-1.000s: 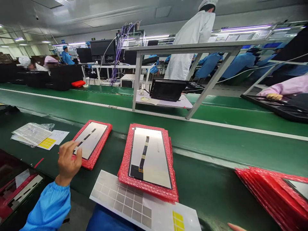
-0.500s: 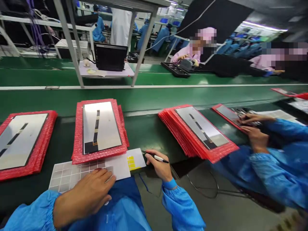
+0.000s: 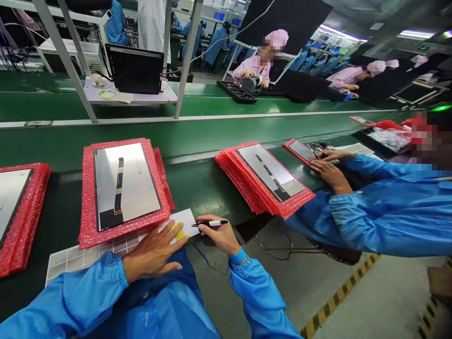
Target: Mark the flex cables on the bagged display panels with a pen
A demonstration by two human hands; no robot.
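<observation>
My left hand (image 3: 158, 252) lies flat with its fingers spread on the white sheet (image 3: 187, 218), its fingertips by the yellow stickers (image 3: 179, 231). In my right hand (image 3: 221, 235) is a slim black-and-white pen-shaped tool (image 3: 213, 223); its thin dark tip points left, over the right part of the sheet. A sheet of pale labels in a grid (image 3: 70, 262) extends leftward, partly under my left forearm and the stack ahead. On top of that stack of red bubble-wrap sleeves (image 3: 88, 207) rests a silvery display panel (image 3: 137, 188) with a dark flex strip.
Another red-sleeved stack (image 3: 35, 221) stands at the left, and one more (image 3: 240, 188) at the right. A co-worker's hands (image 3: 332, 174) work over a panel farther right. Beyond the green bench (image 3: 197, 134), a black monitor (image 3: 136, 70) sits on a shelf between metal posts.
My left hand has slid right along the sheets to the yellow stickers, its fingers spreading. My right hand keeps the tool near the sheet's right end. The view has turned right.
</observation>
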